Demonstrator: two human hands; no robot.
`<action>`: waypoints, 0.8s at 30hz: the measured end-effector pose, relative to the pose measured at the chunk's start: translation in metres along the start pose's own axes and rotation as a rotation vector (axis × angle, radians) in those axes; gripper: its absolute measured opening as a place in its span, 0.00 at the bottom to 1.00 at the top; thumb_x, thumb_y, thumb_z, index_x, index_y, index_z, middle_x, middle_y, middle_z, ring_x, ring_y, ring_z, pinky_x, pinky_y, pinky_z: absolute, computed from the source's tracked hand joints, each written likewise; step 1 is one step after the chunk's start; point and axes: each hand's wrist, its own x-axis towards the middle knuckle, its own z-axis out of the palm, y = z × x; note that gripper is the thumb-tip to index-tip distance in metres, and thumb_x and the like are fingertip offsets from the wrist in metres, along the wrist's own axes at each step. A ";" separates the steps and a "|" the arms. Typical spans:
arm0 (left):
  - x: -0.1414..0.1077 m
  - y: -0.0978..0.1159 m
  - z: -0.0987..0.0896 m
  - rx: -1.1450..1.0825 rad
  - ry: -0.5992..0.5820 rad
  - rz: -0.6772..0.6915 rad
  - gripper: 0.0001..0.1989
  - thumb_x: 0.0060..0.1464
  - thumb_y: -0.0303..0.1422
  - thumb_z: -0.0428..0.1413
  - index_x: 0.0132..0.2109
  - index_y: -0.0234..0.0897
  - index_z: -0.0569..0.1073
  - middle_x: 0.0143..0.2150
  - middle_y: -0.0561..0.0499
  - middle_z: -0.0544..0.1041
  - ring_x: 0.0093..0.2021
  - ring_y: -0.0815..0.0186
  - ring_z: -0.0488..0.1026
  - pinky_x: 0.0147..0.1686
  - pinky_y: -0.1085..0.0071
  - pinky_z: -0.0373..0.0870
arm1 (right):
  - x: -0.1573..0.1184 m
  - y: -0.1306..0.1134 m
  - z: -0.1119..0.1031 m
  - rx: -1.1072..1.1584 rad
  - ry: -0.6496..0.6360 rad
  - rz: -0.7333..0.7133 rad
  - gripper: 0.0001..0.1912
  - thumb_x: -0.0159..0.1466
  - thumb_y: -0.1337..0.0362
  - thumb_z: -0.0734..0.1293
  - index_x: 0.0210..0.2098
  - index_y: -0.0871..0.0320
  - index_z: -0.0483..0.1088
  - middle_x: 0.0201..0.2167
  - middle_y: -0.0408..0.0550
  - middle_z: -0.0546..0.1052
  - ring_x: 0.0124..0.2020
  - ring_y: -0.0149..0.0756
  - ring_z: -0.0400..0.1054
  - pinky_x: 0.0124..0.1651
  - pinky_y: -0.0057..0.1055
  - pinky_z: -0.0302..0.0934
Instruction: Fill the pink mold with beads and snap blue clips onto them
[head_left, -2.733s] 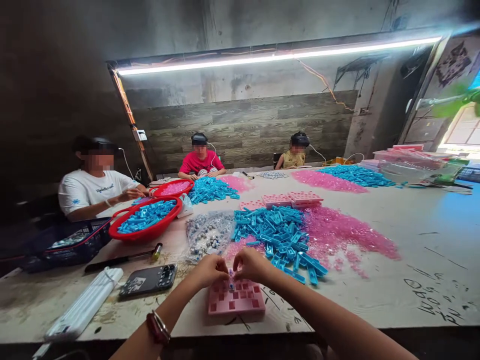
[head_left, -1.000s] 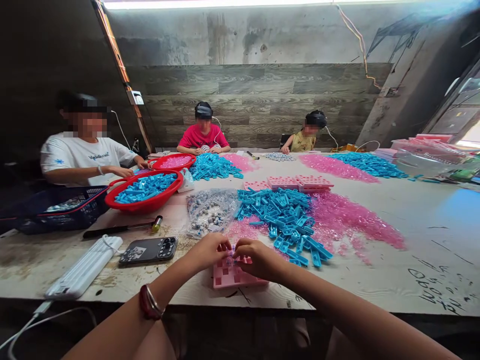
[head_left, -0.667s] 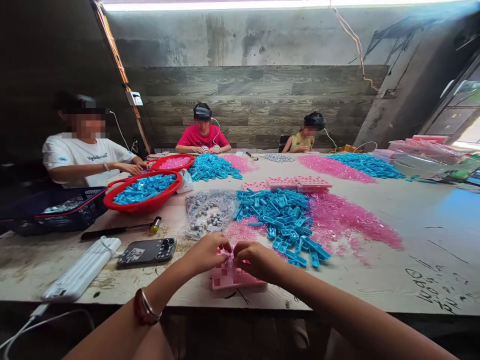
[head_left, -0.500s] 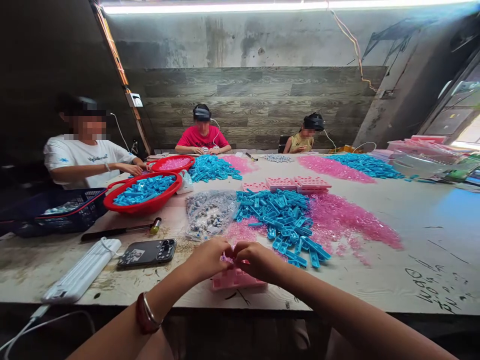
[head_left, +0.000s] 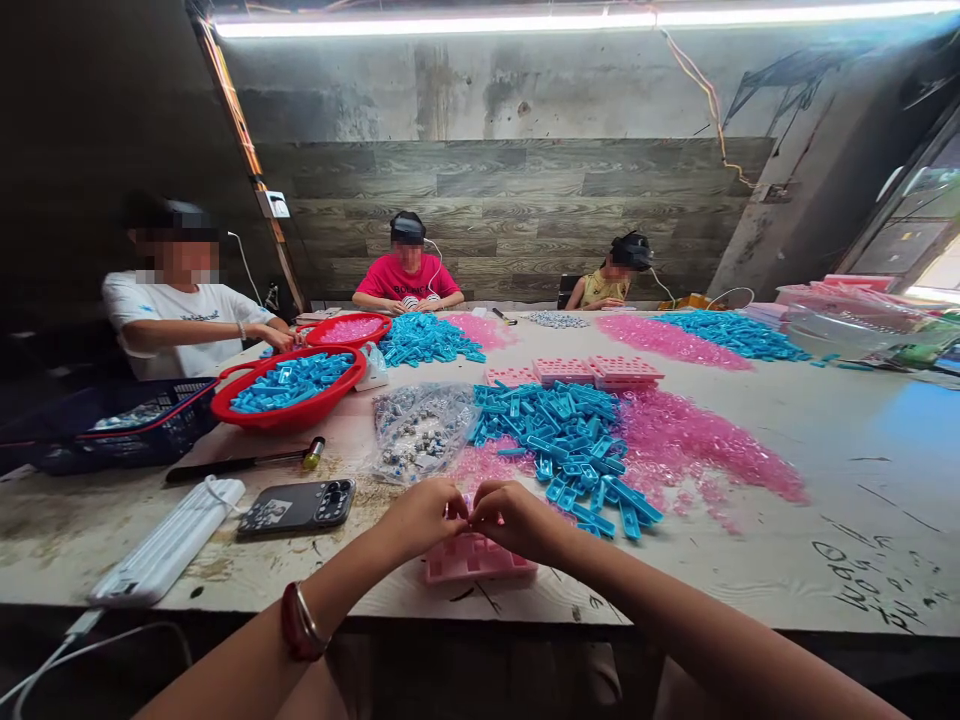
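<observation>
A pink tray with square recesses (head_left: pixel 484 562) lies at the near edge of the table. Over its back part, my left hand (head_left: pixel 427 515) and my right hand (head_left: pixel 514 515) meet, fingertips pinched together. Whatever lies between the fingertips is too small to make out. Just beyond my hands are a heap of blue plastic pieces (head_left: pixel 574 430), clear pink pieces (head_left: pixel 690 440) and a clear bag of small metallic parts (head_left: pixel 424 430).
Left of my hands lie a phone (head_left: pixel 296 507), a white power bank with cable (head_left: pixel 169 545) and a hammer (head_left: pixel 247 462). Red baskets (head_left: pixel 289 410) stand beyond. Stacked pink trays (head_left: pixel 596 372) sit behind the blue heap. Three people sit around the table.
Both hands stay over the tray, with small finger shifts and their tips closer together. The view has shifted slightly. The person at the far right has lowered their head a little.
</observation>
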 end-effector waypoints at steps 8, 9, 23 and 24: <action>0.003 -0.004 0.000 -0.005 -0.041 -0.045 0.07 0.46 0.31 0.56 0.33 0.37 0.78 0.30 0.51 0.76 0.30 0.67 0.70 0.29 0.76 0.60 | 0.003 0.012 0.001 0.017 -0.063 0.066 0.05 0.52 0.75 0.68 0.24 0.63 0.77 0.20 0.46 0.74 0.21 0.26 0.63 0.23 0.21 0.52; 0.004 -0.004 0.000 -0.010 -0.047 -0.053 0.07 0.46 0.32 0.56 0.33 0.37 0.79 0.30 0.51 0.76 0.31 0.68 0.70 0.29 0.76 0.60 | 0.004 0.013 0.001 0.042 -0.088 0.098 0.04 0.51 0.74 0.68 0.25 0.63 0.77 0.20 0.46 0.74 0.20 0.26 0.63 0.23 0.21 0.52; 0.007 -0.002 -0.001 -0.003 -0.074 -0.074 0.08 0.45 0.33 0.56 0.32 0.38 0.79 0.27 0.52 0.77 0.28 0.69 0.70 0.25 0.77 0.57 | 0.013 0.017 -0.008 0.260 -0.190 0.379 0.05 0.46 0.68 0.72 0.25 0.62 0.77 0.20 0.46 0.77 0.20 0.30 0.68 0.21 0.20 0.53; 0.007 -0.001 -0.001 0.004 -0.068 -0.073 0.08 0.45 0.32 0.56 0.31 0.37 0.79 0.27 0.52 0.77 0.28 0.68 0.70 0.25 0.77 0.57 | 0.013 0.017 -0.008 0.257 -0.192 0.375 0.06 0.46 0.68 0.72 0.25 0.62 0.77 0.20 0.45 0.77 0.21 0.30 0.68 0.21 0.20 0.53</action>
